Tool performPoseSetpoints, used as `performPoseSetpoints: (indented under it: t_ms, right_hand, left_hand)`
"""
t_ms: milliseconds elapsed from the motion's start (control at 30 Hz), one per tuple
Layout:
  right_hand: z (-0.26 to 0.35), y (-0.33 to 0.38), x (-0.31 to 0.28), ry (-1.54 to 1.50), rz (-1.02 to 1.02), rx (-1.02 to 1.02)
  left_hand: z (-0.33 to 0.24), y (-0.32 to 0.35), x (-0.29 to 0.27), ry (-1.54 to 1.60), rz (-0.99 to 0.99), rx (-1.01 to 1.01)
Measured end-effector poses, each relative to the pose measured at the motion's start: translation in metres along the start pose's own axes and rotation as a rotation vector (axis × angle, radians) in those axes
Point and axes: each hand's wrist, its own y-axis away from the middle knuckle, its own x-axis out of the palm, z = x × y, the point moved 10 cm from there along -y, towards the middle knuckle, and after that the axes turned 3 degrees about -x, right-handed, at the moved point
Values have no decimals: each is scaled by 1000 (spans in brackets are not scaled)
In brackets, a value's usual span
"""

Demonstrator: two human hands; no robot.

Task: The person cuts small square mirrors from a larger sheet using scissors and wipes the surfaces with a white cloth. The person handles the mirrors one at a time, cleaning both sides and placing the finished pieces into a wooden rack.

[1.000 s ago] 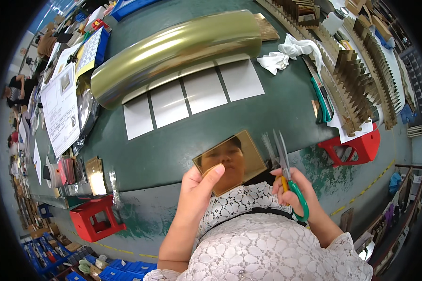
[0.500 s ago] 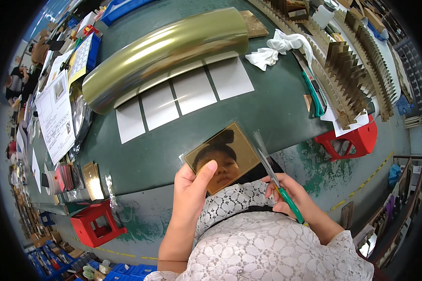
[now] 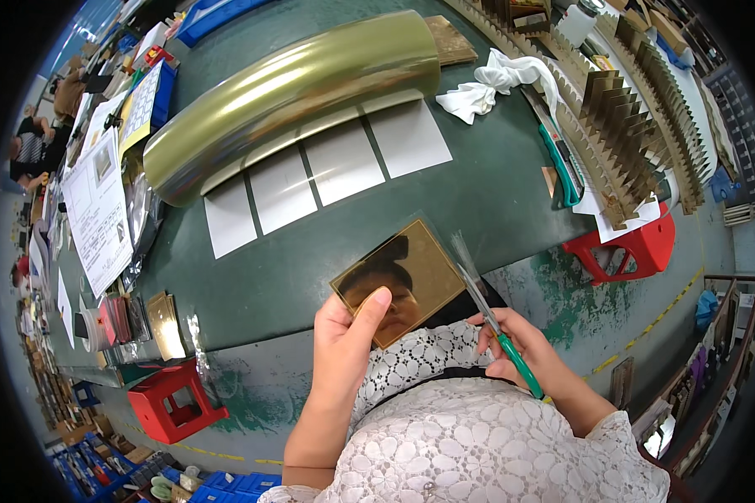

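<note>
My left hand (image 3: 344,335) is closed on a gold mirror-like plate (image 3: 432,289), with the thumb on its glossy face and the fingers beneath. The plate is rectangular, tilted, and catches a reflection. A thin clear edge stands out along its far right side. In my right hand (image 3: 533,344) are green-handled scissors (image 3: 520,367), their metal blades pointing up and away. The blades lie close to the plate's right corner; whether they touch it I cannot tell.
A large gold-green film roll (image 3: 294,101) lies across the green table (image 3: 310,243), over several white sheets (image 3: 341,168). Another green-handled tool (image 3: 562,163), a white cloth (image 3: 499,80) and notched brown racks (image 3: 617,126) are at right. Printed papers (image 3: 98,210) lie left; red stools (image 3: 172,402) stand below.
The plate has turned slightly in my left hand, and its reflection has shifted. The scissors stay in my right hand, almost unmoved. The whole view has shifted a little.
</note>
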Motion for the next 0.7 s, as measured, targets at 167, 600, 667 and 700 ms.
performPoseSetpoints:
  t_ms: [167,600,667,700]
  right_hand:
    - [-4,1,-3,7,-17,17]
    - [-9,1,-12,-4,-76,54]
    - [-13,-2,-13,-42,-87,65]
    - [-14,-3,-13,-53,-103,83]
  left_hand:
    - [2,0,1,-12,-6,-5]
    - [26,3,1,-47,49,-97]
    - [37,6,4,-69,67,-148]
    - [43,8,4,-81,74,-172]
